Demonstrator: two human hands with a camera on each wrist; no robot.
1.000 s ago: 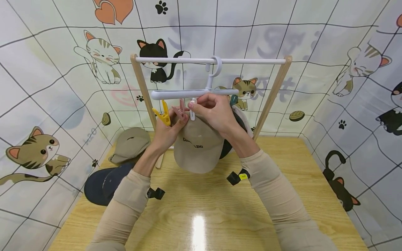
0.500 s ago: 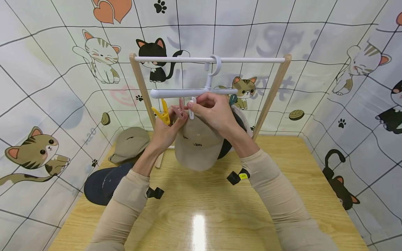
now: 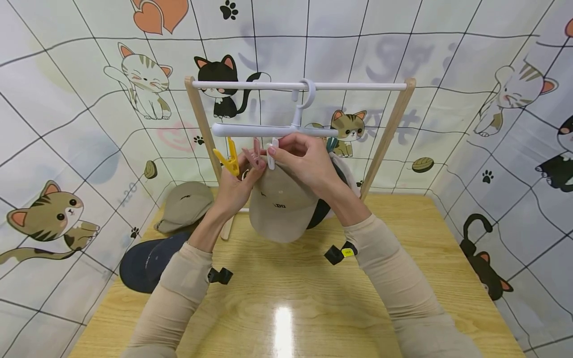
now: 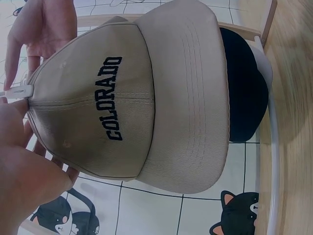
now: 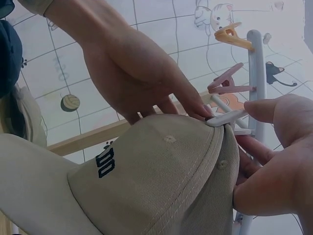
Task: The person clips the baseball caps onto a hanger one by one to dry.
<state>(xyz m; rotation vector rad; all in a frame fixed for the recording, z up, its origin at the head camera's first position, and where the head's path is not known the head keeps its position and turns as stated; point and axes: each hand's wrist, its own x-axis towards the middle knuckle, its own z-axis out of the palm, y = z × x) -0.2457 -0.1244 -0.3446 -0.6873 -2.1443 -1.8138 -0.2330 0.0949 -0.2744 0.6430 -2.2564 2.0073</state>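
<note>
In the head view a beige cap (image 3: 282,219) with dark COLORADO lettering hangs brim down below a white hanger (image 3: 250,131). My left hand (image 3: 236,186) holds the cap near the top of its crown, thumb in front. With thumb and fingers, my right hand (image 3: 309,161) pinches a white clip (image 3: 271,158) under the hanger bar. In the right wrist view this white clip (image 5: 227,117) sits at the crown's top, its tip on the fabric. A pink clip (image 3: 254,155) and a yellow clip (image 3: 230,161) hang to the left. A black cap (image 4: 247,88) hangs behind.
The hanger hooks over the white rail (image 3: 358,86) of a wooden-legged rack. A green clip (image 3: 332,144) is near the hanger's right end. An olive cap (image 3: 187,206) and a navy cap (image 3: 152,261) lie on the wooden table (image 3: 286,278) at left.
The hanger and its clips have shifted slightly left. The beige cap's brim has risen a little. Both hands keep nearly the same place and hold.
</note>
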